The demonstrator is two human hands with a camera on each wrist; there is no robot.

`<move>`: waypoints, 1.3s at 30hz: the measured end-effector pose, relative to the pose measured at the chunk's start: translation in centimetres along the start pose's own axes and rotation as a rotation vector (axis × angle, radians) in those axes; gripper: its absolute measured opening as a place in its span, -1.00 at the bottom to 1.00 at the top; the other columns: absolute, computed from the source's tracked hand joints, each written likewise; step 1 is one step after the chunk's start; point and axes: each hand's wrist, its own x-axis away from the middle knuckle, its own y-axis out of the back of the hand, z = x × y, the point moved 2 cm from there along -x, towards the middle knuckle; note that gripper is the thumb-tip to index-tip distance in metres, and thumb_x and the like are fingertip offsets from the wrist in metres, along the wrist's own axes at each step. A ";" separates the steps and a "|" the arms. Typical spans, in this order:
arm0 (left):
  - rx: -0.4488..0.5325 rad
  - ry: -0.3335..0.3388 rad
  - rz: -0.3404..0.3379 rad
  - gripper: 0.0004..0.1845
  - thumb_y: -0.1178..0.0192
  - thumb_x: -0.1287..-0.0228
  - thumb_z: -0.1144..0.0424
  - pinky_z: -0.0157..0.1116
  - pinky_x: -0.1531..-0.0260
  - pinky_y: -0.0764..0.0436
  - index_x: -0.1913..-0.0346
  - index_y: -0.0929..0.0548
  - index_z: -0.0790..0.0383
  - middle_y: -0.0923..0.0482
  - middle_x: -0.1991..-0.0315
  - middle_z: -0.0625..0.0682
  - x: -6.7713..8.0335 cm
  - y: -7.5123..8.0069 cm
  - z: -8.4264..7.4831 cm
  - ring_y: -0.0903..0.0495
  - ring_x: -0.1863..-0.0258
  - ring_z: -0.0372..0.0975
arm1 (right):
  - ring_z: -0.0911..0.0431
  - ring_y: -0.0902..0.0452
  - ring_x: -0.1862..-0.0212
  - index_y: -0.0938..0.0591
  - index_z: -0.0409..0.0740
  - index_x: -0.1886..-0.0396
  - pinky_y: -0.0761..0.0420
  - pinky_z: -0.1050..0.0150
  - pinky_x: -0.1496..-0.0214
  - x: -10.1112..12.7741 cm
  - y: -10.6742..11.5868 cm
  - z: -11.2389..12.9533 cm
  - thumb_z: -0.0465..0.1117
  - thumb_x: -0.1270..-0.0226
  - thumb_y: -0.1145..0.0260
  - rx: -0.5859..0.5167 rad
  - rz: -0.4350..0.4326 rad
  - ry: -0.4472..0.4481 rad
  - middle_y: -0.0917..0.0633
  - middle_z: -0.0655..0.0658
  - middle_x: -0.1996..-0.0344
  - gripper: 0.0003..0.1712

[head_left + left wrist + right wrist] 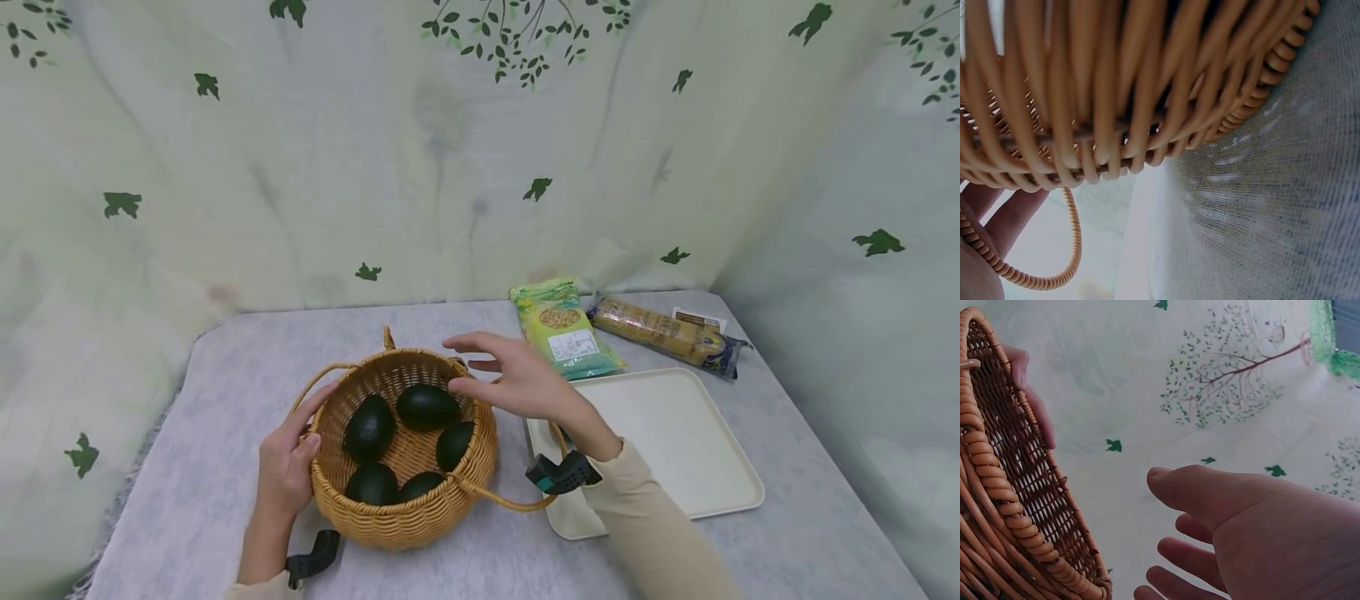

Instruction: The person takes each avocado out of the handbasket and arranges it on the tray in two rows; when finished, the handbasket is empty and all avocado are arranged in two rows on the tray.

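Observation:
A round wicker basket point(397, 517) stands at the front of the table with several dark green avocados point(370, 428) inside. My left hand point(287, 458) holds its left side, with the thumb at the rim and the fingers along the outside. In the left wrist view a looped handle point(1074, 231) passes across that hand, and the fingers point(1016, 215) are partly hidden behind the weave. Over the basket's right rim is my right hand point(517, 375), fingers parted and holding nothing. The right wrist view shows this hand point(1254, 531) apart from the basket wall point(1016, 519).
A cream tray point(693, 442) lies on the right, partly under the right forearm. Behind it are a green and yellow food bag point(562, 325) and a long clear pack of noodles point(660, 329). A small printed card point(699, 320) lies by the pack. A leaf-patterned curtain point(450, 167) hangs behind.

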 end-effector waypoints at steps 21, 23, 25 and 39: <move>-0.009 -0.007 -0.004 -0.46 0.12 -0.42 0.26 -0.59 0.16 -0.56 -0.38 -0.58 0.21 -0.63 -0.28 -0.06 0.1 0.1 0.2 -0.64 0.03 -0.38 | 0.09 -0.62 -0.24 -0.57 -0.11 -0.38 -0.63 0.19 -0.22 -3.9 -3.2 0.9 -0.04 -0.41 -0.42 0.114 0.143 0.038 -0.67 -0.08 -0.25 -0.40; -0.009 -0.011 -0.005 -0.45 0.12 -0.42 0.26 -0.58 0.19 -0.57 -0.39 -0.58 0.20 -0.63 -0.28 -0.06 0.0 0.1 0.2 -0.65 0.06 -0.35 | 0.13 -0.65 -0.17 -0.57 -0.10 -0.38 -0.64 0.25 -0.16 -4.2 -3.3 1.1 -0.03 -0.41 -0.42 0.130 0.153 0.040 -0.69 -0.05 -0.23 -0.40; -0.011 -0.012 -0.006 -0.45 0.13 -0.41 0.26 -0.58 0.20 -0.57 -0.39 -0.58 0.19 -0.63 -0.28 -0.06 -0.1 0.1 0.2 -0.65 0.07 -0.34 | 0.15 -0.66 -0.11 -0.58 -0.09 -0.37 -0.65 0.25 -0.13 -4.5 -3.5 1.4 -0.02 -0.41 -0.42 0.148 0.164 0.045 -0.70 -0.05 -0.21 -0.40; -0.010 0.020 0.000 -0.44 0.12 -0.38 0.30 -0.58 0.21 -0.59 -0.39 -0.58 0.16 -0.64 -0.27 -0.07 0.2 0.2 0.0 -0.71 0.12 -0.24 | 0.14 -0.65 -0.15 -0.60 -0.12 -0.35 -0.60 0.35 -0.17 -6.7 -5.2 2.0 0.03 -0.40 -0.42 0.253 0.263 0.033 -0.70 -0.10 -0.22 -0.39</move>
